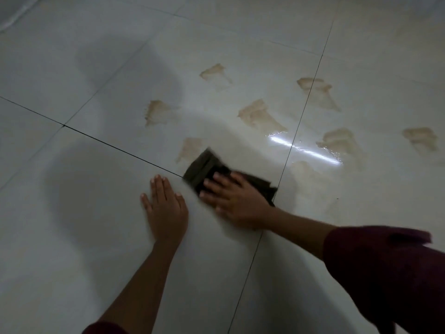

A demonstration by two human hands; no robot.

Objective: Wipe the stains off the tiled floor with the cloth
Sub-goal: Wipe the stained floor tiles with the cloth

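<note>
A glossy pale tiled floor (pixel 101 237) with thin dark grout lines fills the frame. Near the lower middle, the left hand (pixel 166 208) lies flat on a tile, palm down, fingers straight and slightly spread, grasping nothing. Just to its right, the right hand (pixel 231 201) presses down on a dark, folded cloth (pixel 204 168), fingers extended over it rather than curled round it; the hand and cloth are blurred. The cloth sits where two grout lines run close together, its upper left corner touching the lower edge of a faint tan stain (pixel 190 148). More light brown smeared stains spread across the middle and right of the frame: one at centre left (pixel 157 112), one higher up (pixel 214 72), one in the centre (pixel 261 115), one straddling the grout line at upper right (pixel 316 89), one beside a bright streak of reflected light (pixel 340 141), and one near the right edge (pixel 421 138). Both forearms enter from the bottom, the right in a dark maroon sleeve (pixel 385 273).
</note>
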